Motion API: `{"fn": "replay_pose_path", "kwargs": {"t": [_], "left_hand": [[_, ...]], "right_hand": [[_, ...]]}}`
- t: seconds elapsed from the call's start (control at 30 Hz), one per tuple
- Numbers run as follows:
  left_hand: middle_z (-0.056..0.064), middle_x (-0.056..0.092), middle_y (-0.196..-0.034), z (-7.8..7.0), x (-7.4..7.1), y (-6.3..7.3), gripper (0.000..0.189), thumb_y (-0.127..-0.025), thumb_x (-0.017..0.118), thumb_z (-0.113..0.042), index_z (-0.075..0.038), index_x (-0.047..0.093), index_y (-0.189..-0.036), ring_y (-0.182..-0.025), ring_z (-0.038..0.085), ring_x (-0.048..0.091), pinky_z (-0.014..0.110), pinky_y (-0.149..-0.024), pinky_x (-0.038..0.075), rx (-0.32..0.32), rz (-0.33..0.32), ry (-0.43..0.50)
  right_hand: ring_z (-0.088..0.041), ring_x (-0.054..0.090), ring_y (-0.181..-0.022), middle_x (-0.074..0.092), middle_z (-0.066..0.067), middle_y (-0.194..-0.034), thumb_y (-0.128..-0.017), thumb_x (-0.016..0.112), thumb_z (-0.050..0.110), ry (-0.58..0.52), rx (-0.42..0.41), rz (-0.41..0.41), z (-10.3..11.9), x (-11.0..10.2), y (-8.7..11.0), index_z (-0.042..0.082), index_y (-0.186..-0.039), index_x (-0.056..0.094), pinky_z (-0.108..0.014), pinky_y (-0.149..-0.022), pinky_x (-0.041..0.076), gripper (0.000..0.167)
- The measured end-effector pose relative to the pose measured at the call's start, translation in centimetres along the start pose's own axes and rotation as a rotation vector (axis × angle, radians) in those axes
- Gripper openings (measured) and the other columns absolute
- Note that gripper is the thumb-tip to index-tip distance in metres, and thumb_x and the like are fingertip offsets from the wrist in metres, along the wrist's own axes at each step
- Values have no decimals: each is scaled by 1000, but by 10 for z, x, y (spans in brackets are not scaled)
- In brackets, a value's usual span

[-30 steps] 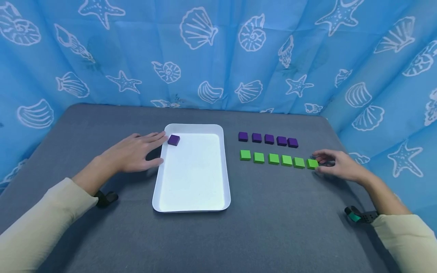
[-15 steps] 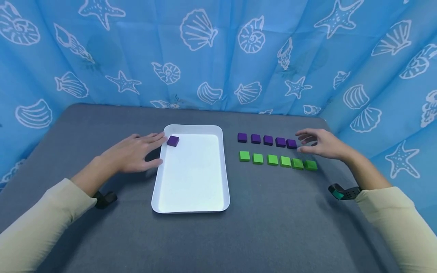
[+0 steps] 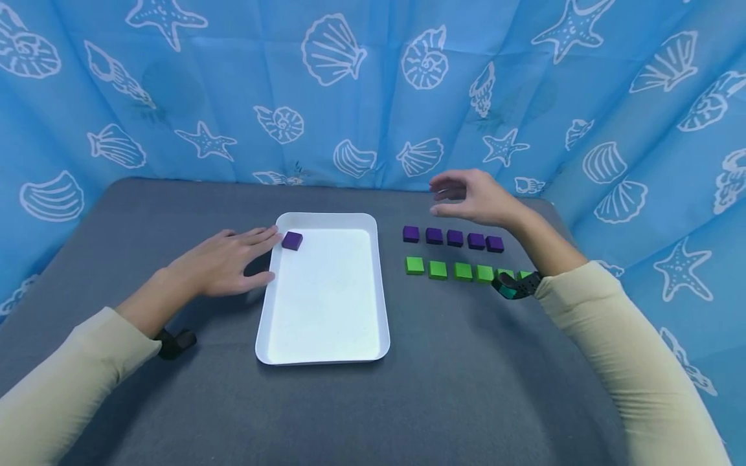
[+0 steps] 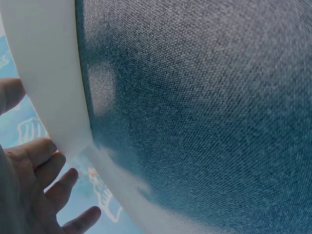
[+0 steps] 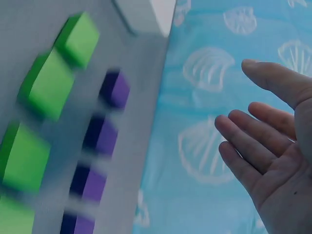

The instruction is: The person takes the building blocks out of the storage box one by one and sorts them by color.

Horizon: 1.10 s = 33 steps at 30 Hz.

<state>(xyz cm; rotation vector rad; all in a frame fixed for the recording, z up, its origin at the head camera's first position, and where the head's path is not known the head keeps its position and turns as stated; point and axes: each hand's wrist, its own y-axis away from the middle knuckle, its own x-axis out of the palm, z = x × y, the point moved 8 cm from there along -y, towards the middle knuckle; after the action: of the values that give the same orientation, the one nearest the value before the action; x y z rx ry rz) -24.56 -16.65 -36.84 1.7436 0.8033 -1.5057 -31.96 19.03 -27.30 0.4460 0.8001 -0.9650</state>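
Note:
A white tray point(image 3: 326, 310) lies on the grey table, with one purple block point(image 3: 292, 241) in its far left corner. My left hand point(image 3: 224, 264) rests against the tray's left side, fingers extended. In the left wrist view the fingertips meet the tray wall point(image 4: 53, 73). Right of the tray is a row of several purple blocks point(image 3: 455, 238), and nearer me a row of several green blocks point(image 3: 463, 272). My right hand point(image 3: 478, 197) hovers above and beyond the purple row, holding nothing; its palm and loosely spread fingers show in the right wrist view. My right wrist partly covers the rightmost green blocks.
A blue curtain point(image 3: 384, 84) with white shells and starfish hangs behind the table and along its right side. Grey tabletop point(image 3: 437, 388) extends in front of the tray and the rows. Each wrist wears a dark band point(image 3: 515, 286).
My right hand has moved from the rightmost green block, past the right end of the purple row, to the left and away from me. The left hand stays at the tray; the blocks keep their places.

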Motion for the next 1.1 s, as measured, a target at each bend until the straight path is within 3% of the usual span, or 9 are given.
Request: {"fn": "replay_pose_path", "kwargs": {"t": [0.23, 0.53, 0.9, 1.1], "left_hand": [[17, 31, -160, 0, 1, 1, 76, -98, 52, -50, -6, 31, -156, -143, 39, 35, 69, -106, 30, 0, -3, 5], [16, 30, -160, 0, 0, 0, 75, -99, 50, -51, -7, 31, -156, -143, 38, 35, 68, -106, 32, 2, -3, -3], [16, 30, -160, 0, -1, -1, 75, -98, 51, -52, -7, 32, -156, -143, 38, 35, 69, -106, 32, -7, 5, -3], [16, 30, -160, 1, 0, -2, 76, -98, 51, -53, -7, 32, -156, -143, 38, 35, 69, -105, 31, -10, 2, -8]], "right_hand": [[-31, 61, -122, 60, -18, -135, -87, 78, 18, -13, -63, 65, 34, 43, -39, -2, -136, 56, -42, -103, 47, 58], [-24, 61, -122, 60, -13, -137, -86, 79, 24, 33, -81, 117, 61, 87, -73, 1, -137, 56, -33, -102, 47, 61], [-20, 65, -116, 64, -15, -131, -86, 80, 21, 54, -75, 200, 75, 143, -101, -3, -132, 60, -27, -99, 49, 57], [-19, 65, -114, 66, -12, -128, -83, 83, 21, 52, -26, 215, 75, 168, -111, 0, -130, 63, -24, -94, 51, 56]]}}
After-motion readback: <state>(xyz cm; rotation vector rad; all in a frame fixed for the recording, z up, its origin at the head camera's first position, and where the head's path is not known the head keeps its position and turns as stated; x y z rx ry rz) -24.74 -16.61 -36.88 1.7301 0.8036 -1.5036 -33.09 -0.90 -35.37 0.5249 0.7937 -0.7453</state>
